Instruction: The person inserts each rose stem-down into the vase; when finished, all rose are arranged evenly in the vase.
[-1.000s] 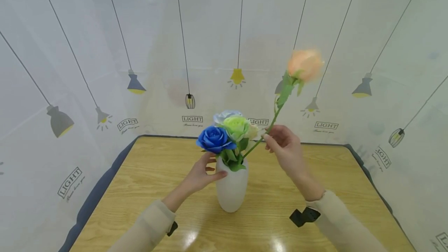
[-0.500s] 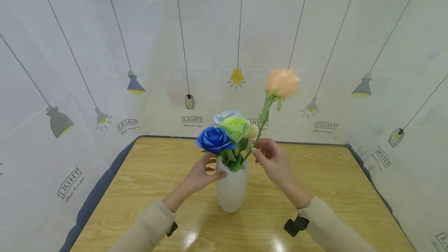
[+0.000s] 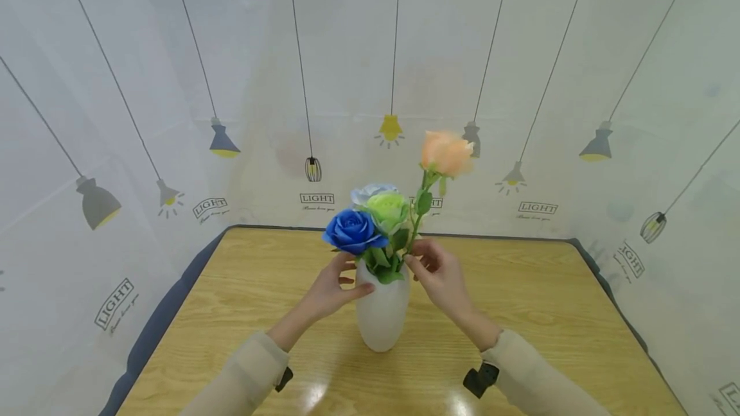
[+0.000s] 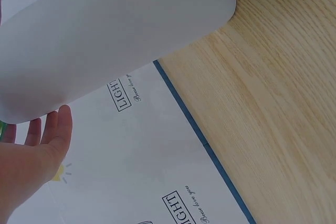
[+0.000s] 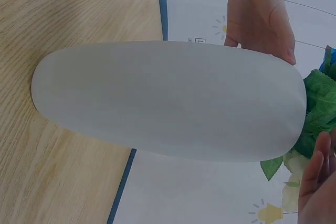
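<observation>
A white vase (image 3: 381, 313) stands upright on the wooden table, holding a blue rose (image 3: 354, 231), a light green rose (image 3: 387, 210) and a pale blue rose (image 3: 372, 192). My left hand (image 3: 329, 287) holds the vase near its rim, thumb at the front and fingers behind. With its fingertips my right hand (image 3: 442, 278) pinches the green stem of a peach rose (image 3: 446, 154) just above the vase mouth. The stem's lower end is hidden by leaves. In the right wrist view the vase (image 5: 168, 100) covers much of the scene, with green leaves (image 5: 320, 98) at its mouth.
The wooden table (image 3: 231, 313) has a dark blue edge (image 3: 173, 287) along its side. Behind it hangs a white backdrop (image 3: 347, 50) printed with lamps and lettering. Black straps with small devices (image 3: 481, 379) sit on the wrists.
My right hand has moved down and left towards the vase mouth, bringing the peach rose lower and more upright. The left hand and the vase have stayed in place.
</observation>
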{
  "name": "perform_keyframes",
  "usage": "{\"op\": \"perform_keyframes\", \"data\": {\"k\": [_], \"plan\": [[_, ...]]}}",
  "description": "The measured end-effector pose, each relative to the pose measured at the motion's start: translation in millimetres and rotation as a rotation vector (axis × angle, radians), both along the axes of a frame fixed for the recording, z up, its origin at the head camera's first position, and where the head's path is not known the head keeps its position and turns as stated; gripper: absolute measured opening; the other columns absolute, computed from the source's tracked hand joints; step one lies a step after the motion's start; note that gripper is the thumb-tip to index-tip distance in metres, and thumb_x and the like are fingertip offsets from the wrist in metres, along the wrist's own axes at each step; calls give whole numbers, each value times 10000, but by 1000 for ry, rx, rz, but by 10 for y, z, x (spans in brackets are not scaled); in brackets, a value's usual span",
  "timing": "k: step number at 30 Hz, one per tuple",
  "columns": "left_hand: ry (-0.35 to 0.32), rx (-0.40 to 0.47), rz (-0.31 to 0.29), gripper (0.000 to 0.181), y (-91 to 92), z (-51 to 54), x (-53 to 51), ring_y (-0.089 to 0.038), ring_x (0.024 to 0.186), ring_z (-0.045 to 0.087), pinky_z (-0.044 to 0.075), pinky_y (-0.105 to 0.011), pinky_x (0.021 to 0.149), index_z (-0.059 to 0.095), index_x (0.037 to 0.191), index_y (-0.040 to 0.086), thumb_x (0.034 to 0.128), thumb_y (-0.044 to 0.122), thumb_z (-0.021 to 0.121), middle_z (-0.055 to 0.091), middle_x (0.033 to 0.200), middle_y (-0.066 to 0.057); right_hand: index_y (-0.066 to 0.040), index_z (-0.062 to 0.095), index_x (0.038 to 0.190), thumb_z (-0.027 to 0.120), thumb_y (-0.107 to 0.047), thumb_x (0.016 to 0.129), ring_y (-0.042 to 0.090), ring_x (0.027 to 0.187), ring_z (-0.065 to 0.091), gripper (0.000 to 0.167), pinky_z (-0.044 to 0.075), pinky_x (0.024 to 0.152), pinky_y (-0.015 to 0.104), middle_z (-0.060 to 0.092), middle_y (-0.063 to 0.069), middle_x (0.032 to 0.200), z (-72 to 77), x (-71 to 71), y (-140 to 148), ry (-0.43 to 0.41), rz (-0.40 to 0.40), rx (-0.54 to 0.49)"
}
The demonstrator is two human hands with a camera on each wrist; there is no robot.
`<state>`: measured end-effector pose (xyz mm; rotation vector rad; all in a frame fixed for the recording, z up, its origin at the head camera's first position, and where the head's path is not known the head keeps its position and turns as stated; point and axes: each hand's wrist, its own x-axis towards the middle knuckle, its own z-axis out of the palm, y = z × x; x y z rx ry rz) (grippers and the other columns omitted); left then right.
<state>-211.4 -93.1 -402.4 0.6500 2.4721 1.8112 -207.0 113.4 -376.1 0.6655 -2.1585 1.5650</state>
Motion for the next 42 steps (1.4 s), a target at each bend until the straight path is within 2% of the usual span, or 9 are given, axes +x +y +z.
{"op": "perform_keyframes", "data": {"k": [5, 12, 17, 24, 27, 32, 37, 42], "plan": [[-5, 4, -4, 562, -1, -7, -2, -398, 1088, 420, 391, -519, 838, 382, 1226, -54, 760, 36, 683, 425, 1220, -212, 91, 575, 895, 580, 83, 796, 226, 494, 494, 100, 419, 402, 238, 596, 143, 790, 15, 19, -23, 35, -18, 29], [-8, -7, -6, 574, -3, -18, -10, -382, 1087, 427, 400, -503, 838, 378, 1238, -44, 762, 50, 685, 420, 1229, -207, 74, 591, 872, 608, 88, 774, 207, 548, 516, 101, 446, 464, 278, 612, 145, 783, 85, 57, -94, 105, -83, 86], [-8, -18, -5, 586, -4, -20, -14, -378, 1092, 424, 399, -501, 840, 372, 1253, -43, 765, 56, 682, 415, 1243, -208, 69, 586, 843, 601, 117, 744, 205, 517, 509, 112, 431, 434, 272, 614, 151, 754, 71, 49, -128, 170, -80, 89], [-10, -15, -7, 595, -15, -4, -8, -393, 1097, 413, 387, -519, 842, 362, 1264, -54, 771, 56, 675, 399, 1260, -215, 18, 600, 850, 610, 97, 739, 181, 508, 510, 137, 424, 421, 271, 619, 124, 758, -167, -133, -86, 168, -67, 97], [-11, -15, -10, 604, -17, -5, -7, -391, 1099, 413, 389, -517, 842, 355, 1274, -51, 772, 58, 674, 393, 1268, -213, -6, 604, 857, 616, 60, 760, 141, 519, 513, 118, 428, 433, 246, 622, 86, 764, -214, -166, -69, 152, -84, 104], [-6, -14, -15, 601, -14, -25, -10, -388, 1095, 417, 391, -516, 840, 357, 1270, -44, 772, 61, 676, 403, 1256, -211, -28, 610, 880, 620, -4, 793, 101, 538, 513, 91, 433, 453, 237, 621, 44, 770, -194, -205, -38, 162, -121, 93], [-5, -15, -21, 607, -9, -31, -13, -371, 1101, 416, 396, -501, 843, 360, 1278, -26, 771, 69, 681, 403, 1261, -197, -42, 610, 886, 622, -6, 793, 81, 495, 484, 100, 417, 437, 231, 618, 34, 761, -115, -248, 2, 240, -157, 115], [-16, -8, -19, 605, -11, -27, -15, -372, 1105, 412, 392, -503, 848, 361, 1277, -29, 771, 65, 679, 399, 1265, -196, -44, 628, 878, 634, -11, 777, 41, 454, 448, 107, 383, 388, 200, 622, 22, 747, -147, -246, 1, 210, -135, 170]]}}
